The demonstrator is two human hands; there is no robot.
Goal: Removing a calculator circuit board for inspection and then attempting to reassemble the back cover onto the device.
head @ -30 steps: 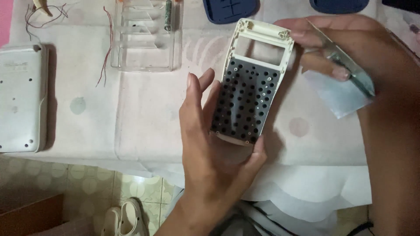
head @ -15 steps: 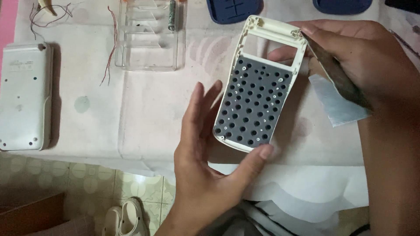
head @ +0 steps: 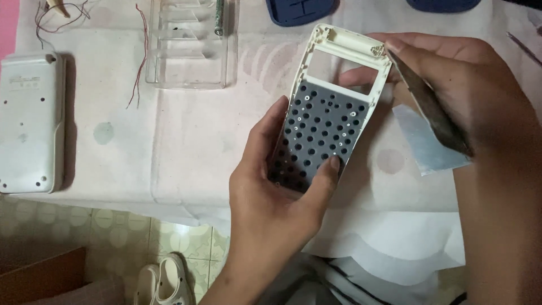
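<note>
Right now, each part of the scene reads as follows.

Left hand: the left hand (head: 271, 197) sits in the lower middle of the frame, fingers curled round the lower end of the calculator front shell (head: 333, 110), thumb pressed on its right edge.

Shell: cream plastic frame with an open window at the top and a dark grey panel full of round key holes below; it is tilted, top end toward the upper right, held above the cloth in the centre of the frame.

Right hand: the right hand (head: 451, 79) comes in from the right side, fingertips touching the top right corner of the shell while it also grips a thin metal blade tool (head: 432, 110) that slants down to the right.

Foil piece: a small silvery sheet (head: 423, 144) lies on the cloth just under the right hand.

Back cover: a pale grey calculator back (head: 28, 121) lies flat at the left edge.

Tray: a clear plastic tray (head: 189, 45) sits at the upper middle, with thin red wires (head: 138, 68) just left of it.

Surface: a white spotted cloth (head: 186, 141) covers the table.

Floor: a pale sandal (head: 166, 282) shows at the bottom, on tiled floor.
</note>
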